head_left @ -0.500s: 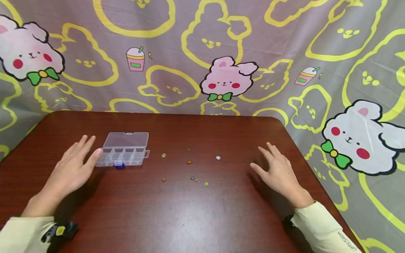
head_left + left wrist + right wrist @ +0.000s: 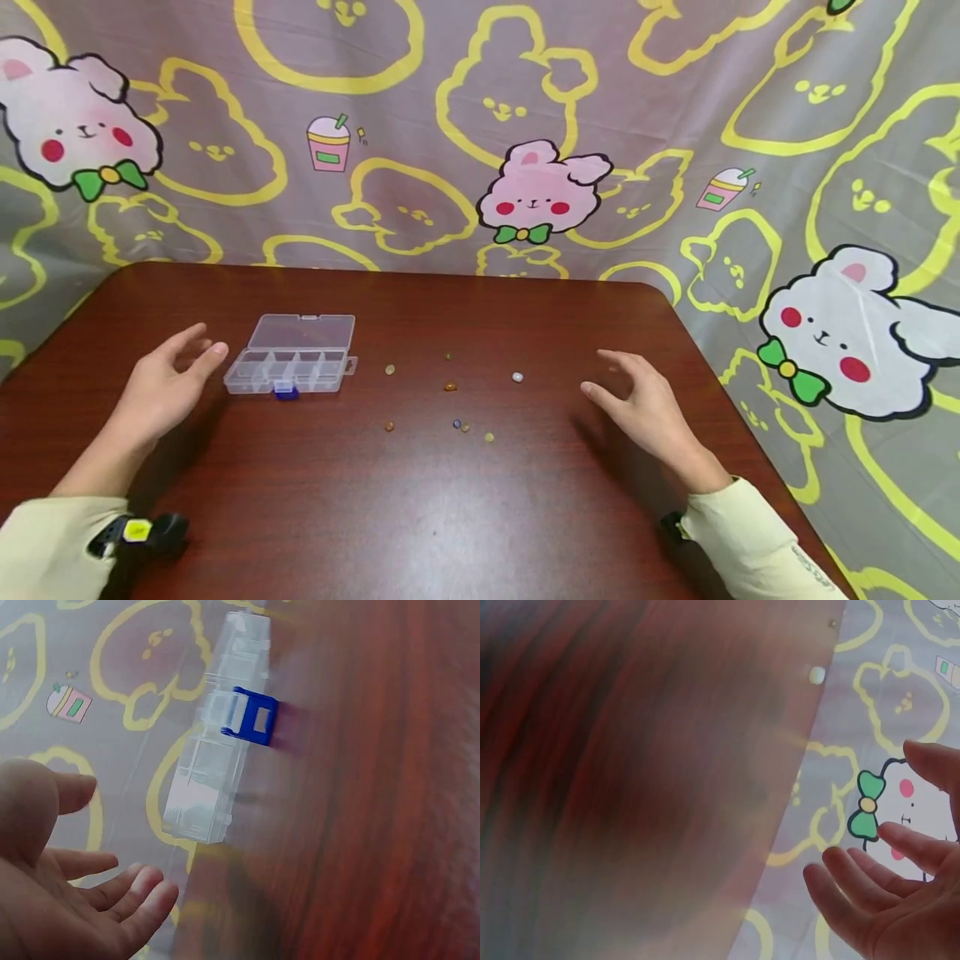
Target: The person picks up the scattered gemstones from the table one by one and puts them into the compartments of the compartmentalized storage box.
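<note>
The left hand point(image 2: 161, 387), thumb and fingers apart, holds nothing just left of the clear box point(image 2: 291, 367); the right hand point(image 2: 641, 404), equally parted, hangs right of small stones point(image 2: 450, 386), perhaps spread for easy viewing. The box's lid point(image 2: 302, 332) lies back, presumably for access; its long axis runs left-right, blue latch point(image 2: 286, 392) facing the person.

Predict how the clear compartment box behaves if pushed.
The clear compartment box is probably light, given its thin-looking plastic. It'd likely slide rather than tip, sitting low on the glossy table. Its open lid might flap.
</note>
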Demonstrator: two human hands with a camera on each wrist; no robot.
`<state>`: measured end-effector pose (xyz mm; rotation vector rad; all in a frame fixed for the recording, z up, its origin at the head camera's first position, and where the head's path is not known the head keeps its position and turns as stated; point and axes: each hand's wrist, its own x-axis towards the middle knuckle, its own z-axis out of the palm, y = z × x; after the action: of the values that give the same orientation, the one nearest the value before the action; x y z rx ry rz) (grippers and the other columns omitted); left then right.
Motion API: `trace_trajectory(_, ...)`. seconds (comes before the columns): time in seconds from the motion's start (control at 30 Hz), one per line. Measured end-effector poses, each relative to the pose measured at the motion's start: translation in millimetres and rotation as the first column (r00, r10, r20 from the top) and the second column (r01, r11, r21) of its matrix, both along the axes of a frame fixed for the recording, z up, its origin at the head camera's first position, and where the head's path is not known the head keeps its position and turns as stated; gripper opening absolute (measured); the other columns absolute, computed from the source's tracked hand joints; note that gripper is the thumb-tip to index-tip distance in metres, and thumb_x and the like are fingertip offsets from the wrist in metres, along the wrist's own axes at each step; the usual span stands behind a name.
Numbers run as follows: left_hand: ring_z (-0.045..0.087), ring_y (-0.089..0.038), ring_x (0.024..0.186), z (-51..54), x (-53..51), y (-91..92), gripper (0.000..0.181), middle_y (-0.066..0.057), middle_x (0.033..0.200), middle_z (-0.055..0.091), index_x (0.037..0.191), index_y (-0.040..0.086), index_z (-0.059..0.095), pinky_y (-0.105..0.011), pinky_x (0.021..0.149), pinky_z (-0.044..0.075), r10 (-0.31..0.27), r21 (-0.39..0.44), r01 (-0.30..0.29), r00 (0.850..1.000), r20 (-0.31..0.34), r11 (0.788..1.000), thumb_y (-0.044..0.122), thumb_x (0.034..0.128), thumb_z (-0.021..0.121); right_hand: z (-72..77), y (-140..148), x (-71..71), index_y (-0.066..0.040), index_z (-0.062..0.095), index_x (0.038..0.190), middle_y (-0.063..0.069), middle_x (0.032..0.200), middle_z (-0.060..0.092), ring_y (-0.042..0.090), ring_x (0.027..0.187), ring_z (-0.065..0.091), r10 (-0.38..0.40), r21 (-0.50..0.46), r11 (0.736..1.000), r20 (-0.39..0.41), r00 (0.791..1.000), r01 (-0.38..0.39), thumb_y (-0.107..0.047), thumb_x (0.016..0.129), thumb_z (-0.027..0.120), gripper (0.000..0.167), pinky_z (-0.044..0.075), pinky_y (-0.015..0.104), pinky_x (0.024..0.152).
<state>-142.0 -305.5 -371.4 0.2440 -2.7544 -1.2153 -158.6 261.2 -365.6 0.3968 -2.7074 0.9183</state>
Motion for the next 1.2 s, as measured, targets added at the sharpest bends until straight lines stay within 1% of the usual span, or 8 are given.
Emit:
trace_trajectory(0.07,0.053,-0.052,0.111,-0.6,-2.5,-1.7,0.074,-0.04,0.143,0.039,0.157,-0.005,0.02,-0.029,0.073,0.056,0.01,0.052,-0.011,1.0,0.018,0.999,0.041,0.106,0.047,0.2,-3,-0.2,-0.004,0.062,0.132,0.015,0.127,0.061,0.036,0.11,0.064,-0.002,-0.063,0.998,0.033,0.999,0.004,-0.022,0.088,0.08,0.051,0.055,0.051,0.086)
trace_trajectory(0.13,0.061,-0.039,0.097,-2.0,-5.5,-3.5,0.072,-0.039,0.14,0.042,0.156,-0.006,0.022,-0.014,0.061,0.047,0.012,0.088,-0.015,0.999,0.029,0.996,0.039,0.1057,0.049,0.8,-6,0.1,-0.006,0.062,0.131,0.013,0.126,0.062,0.034,0.107,0.067,-0.009,-0.115,0.993,0.071,0.997,0.017,-0.022,0.088,0.08,0.05,0.058,0.046,0.083)
trace_trajectory(0.27,0.061,-0.011,0.081,-6.2,-12.3,-5.8,0.068,-0.039,0.138,0.044,0.153,-0.01,0.025,-0.014,0.062,0.05,-0.004,0.154,-0.004,0.999,0.049,0.988,0.031,0.1059,0.051,1.5,-13,1.1,-0.007,0.063,0.131,0.016,0.125,0.065,0.029,0.101,0.069,-0.005,-0.197,0.98,0.146,0.989,0.034,-0.023,0.089,0.08,0.048,0.057,0.032,0.079)
trace_trajectory(0.37,0.056,0.001,0.075,-10.1,-16.4,-6.1,0.065,-0.04,0.137,0.044,0.152,-0.013,0.026,-0.016,0.064,0.052,-0.029,0.195,0.016,0.998,0.062,0.981,0.026,0.1059,0.052,1.0,-18,1.7,-0.005,0.063,0.131,0.021,0.124,0.064,0.029,0.095,0.07,0.045,-0.295,0.955,0.215,0.976,0.021,-0.018,0.089,0.079,0.047,0.058,0.031,0.075)
trace_trajectory(0.53,0.056,0.001,0.076,-14.4,-20.9,-5.2,0.062,-0.04,0.137,0.044,0.149,-0.015,0.03,-0.018,0.065,0.054,-0.05,0.214,0.035,0.997,0.066,0.976,0.023,0.1054,0.053,-2.0,-28,1.9,0.001,0.061,0.131,0.028,0.124,0.06,0.029,0.09,0.071,0.134,-0.446,0.895,0.304,0.943,0.017,-0.01,0.088,0.078,0.047,0.061,0.043,0.074)
trace_trajectory(0.8,0.059,-0.005,0.076,-18.8,-22.9,-5.8,0.052,-0.036,0.134,0.05,0.142,-0.016,0.042,-0.022,0.066,0.055,-0.072,0.197,0.057,0.995,0.069,0.979,0.017,0.1045,0.054,-7.0,-42,2.3,0.008,0.057,0.132,0.033,0.121,0.057,0.046,0.097,0.066,0.222,-0.541,0.841,0.369,0.903,0.014,-0.005,0.088,0.076,0.049,0.061,0.042,0.074)
trace_trajectory(1.1,0.058,-0.002,0.074,-19.1,-22.2,-11.0,0.051,0.001,0.104,0.066,0.137,-0.019,0.046,-0.023,0.064,0.055,-0.11,0.219,0.095,0.993,0.054,0.971,0.012,0.1005,0.062,-8.8,-56,5.6,0.013,0.055,0.131,0.026,0.111,0.062,0.04,0.095,0.068,0.316,-0.585,0.811,0.414,0.854,-0.016,-0.001,0.089,0.074,0.048,0.06,0.048,0.074)
trace_trajectory(1.2,0.058,-0.003,0.075,-19.4,-21.2,-9.9,0.049,-0.007,0.109,0.066,0.137,-0.019,0.046,-0.023,0.063,0.055,-0.108,0.204,0.094,0.992,0.061,0.975,0.011,0.1007,0.061,-10.9,-61,7.0,0.014,0.055,0.129,0.02,0.104,0.063,0.038,0.091,0.069,0.346,-0.596,0.802,0.432,0.833,-0.024,0.0,0.089,0.074,0.047,0.061,0.048,0.072)
